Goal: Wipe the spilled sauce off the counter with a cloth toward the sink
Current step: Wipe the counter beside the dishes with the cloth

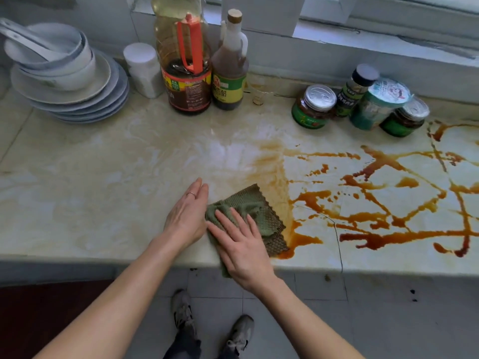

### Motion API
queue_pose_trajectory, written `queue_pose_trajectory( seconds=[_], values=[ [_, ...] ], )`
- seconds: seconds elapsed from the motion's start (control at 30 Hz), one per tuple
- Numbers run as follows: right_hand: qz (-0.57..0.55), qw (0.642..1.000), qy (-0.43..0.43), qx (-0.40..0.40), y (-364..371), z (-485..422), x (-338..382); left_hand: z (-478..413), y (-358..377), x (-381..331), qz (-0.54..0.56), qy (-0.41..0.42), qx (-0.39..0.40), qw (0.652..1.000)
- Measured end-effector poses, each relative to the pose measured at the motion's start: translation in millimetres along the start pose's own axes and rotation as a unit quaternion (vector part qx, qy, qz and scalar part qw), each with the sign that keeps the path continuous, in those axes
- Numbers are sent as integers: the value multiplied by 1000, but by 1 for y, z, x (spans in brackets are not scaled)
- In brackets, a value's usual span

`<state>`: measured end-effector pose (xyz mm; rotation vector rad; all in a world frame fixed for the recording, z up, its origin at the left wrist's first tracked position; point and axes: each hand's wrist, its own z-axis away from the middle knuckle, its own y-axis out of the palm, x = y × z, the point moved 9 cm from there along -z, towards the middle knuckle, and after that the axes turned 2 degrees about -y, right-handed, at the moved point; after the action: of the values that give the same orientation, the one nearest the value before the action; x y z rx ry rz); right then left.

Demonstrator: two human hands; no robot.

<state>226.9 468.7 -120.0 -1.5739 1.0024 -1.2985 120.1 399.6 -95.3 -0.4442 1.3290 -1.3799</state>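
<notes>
1 green cloth (255, 212), 2 hands, 1 sauce spill (383, 203).

Cloth sits at the front edge of the bench (90, 190), about mid-length. Long axis runs roughly front-to-back, leaning a bit right. Near end hangs over the front edge; far corner points at the back wall. It's bunched on the left side, flatter on the right.

Right hand (242, 246) lies flat on the cloth's near part, fingers straight and spread, pressing down. Left hand (186, 216) stands on its edge just left of the cloth, fingers straight and together, ring on one finger. It's touching the cloth's left side as far as I can tell. Neither hand is curled round anything.

Sauce: brown streaks and pools across the right part of the bench, out to the right edge of view. Nearest pool touches the cloth's right edge at the front. A pale brown smear band runs back from there.

Along the back edge:
- 1 oil jug (185, 60) with an orange handle
- 1 vinegar bottle (229, 71) touching the jug
- 1 white canister (143, 69)
- 2 silver-lidded jars (313, 107) (405, 117)
- 1 spice shaker (356, 89)
- 1 teal tub (378, 104)

Back left corner: stack of plates (77, 99) with bowls and spoons on top; exact count unclear. The right jar is near the streaks. 2 shoes (182, 309) on the floor below.
</notes>
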Motion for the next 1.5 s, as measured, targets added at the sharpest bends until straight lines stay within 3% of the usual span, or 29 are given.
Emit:
queue_pose_trajectory(
  seconds=[0.17,0.37,0.53,0.73,0.83,1.0,1.2,1.27,1.4,1.5],
  values=[
    [53,980,-179,71,2,40,-6,11,2,0,1,-28,-30,999],
    [48,985,-161,43,-18,68,-49,27,12,6,8,-63,-44,997],
    [23,991,-125,33,-14,57,-36,30,19,4,-10,-77,-48,996],
    [74,974,-199,83,-18,64,-59,31,20,5,-23,-85,-34,996],
    [82,981,-160,78,-29,69,-90,31,20,6,-16,-82,-27,996],
    [62,998,-8,33,-32,51,-98,29,22,5,-17,-84,-21,996],
    [81,988,-105,84,-14,38,-63,29,24,4,-25,-95,-22,995],
    [81,991,-69,85,-18,29,-85,30,22,4,-25,-94,-16,995],
    [56,994,88,36,-35,22,-136,31,19,2,-26,-92,-6,995],
    [53,994,92,20,-32,20,-110,29,21,3,-25,-88,-3,996]
  ],
)
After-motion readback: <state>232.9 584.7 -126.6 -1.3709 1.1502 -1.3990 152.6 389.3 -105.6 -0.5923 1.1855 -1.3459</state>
